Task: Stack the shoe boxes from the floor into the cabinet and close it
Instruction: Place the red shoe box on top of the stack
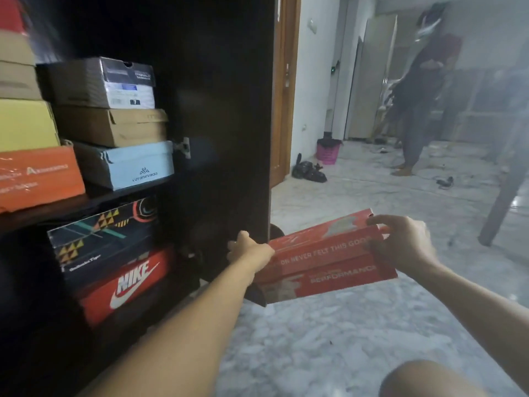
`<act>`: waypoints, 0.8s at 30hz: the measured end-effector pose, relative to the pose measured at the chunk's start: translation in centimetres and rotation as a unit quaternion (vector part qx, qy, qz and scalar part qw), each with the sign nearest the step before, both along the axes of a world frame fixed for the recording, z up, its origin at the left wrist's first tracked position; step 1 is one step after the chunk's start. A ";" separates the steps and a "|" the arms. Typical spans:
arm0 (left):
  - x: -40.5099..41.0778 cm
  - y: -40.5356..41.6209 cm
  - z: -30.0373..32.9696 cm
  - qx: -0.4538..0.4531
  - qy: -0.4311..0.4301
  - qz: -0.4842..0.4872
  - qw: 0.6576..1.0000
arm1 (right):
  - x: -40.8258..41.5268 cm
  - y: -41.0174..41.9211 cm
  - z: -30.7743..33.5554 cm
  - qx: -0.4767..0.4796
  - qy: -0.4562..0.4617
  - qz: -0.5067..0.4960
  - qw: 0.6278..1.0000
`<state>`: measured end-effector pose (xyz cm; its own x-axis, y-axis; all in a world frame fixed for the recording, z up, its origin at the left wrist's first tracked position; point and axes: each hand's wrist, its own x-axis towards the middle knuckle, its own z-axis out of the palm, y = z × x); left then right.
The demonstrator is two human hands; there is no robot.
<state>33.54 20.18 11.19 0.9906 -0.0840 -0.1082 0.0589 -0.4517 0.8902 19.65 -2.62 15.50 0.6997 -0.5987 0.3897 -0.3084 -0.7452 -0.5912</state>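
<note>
Dark cabinet (217, 81) open, shelves stacked with shoe boxes, open door panel (229, 167) between stacks and red shoe box (329, 253) held tilted above marble floor (315, 339), right hand (406, 245) fingers clamped on its far end, left hand (249, 249) gripping near end

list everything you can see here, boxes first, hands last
held shoe box: 1, red with white lettering, tilted above the floor by the cabinet door
upper shelf boxes: 7 visible; red, two tan, yellow, orange at left; grey-white, brown, light blue stacked at right
lower shelf boxes: 2, dark patterned on red Nike
cabinet: 1, dark brown, door open
floor: grey-white marble
pink basket: 1, by far wall
black bag: 1, on floor near door
another person: 1, standing, background
left hand: grips box's left end
right hand: grips box's right end
</note>
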 end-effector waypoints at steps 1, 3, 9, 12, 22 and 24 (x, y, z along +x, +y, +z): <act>0.7 0.0 -1.4 0.005 0.025 0.003 1.000 | 0.4 -0.3 -0.3 0.000 0.000 0.001 1.000; 1.8 -0.1 -3.9 -0.005 0.051 -0.014 0.999 | 0.7 -1.5 -0.8 0.007 -0.006 0.003 1.000; 2.8 -0.7 -7.4 -0.087 -0.004 -0.033 0.996 | -0.8 -3.1 -1.1 0.079 -0.037 0.043 0.995; 2.2 -0.2 -6.7 -0.096 -0.038 -0.027 0.994 | -1.7 -2.9 -0.9 0.080 -0.046 0.047 0.995; -2.1 8.4 2.3 -0.044 -0.162 0.055 0.984 | -1.8 2.1 2.6 0.082 -0.069 0.119 0.987; -2.5 10.8 4.7 -0.029 -0.184 0.078 0.979 | -0.7 4.2 3.6 0.076 -0.081 0.136 0.985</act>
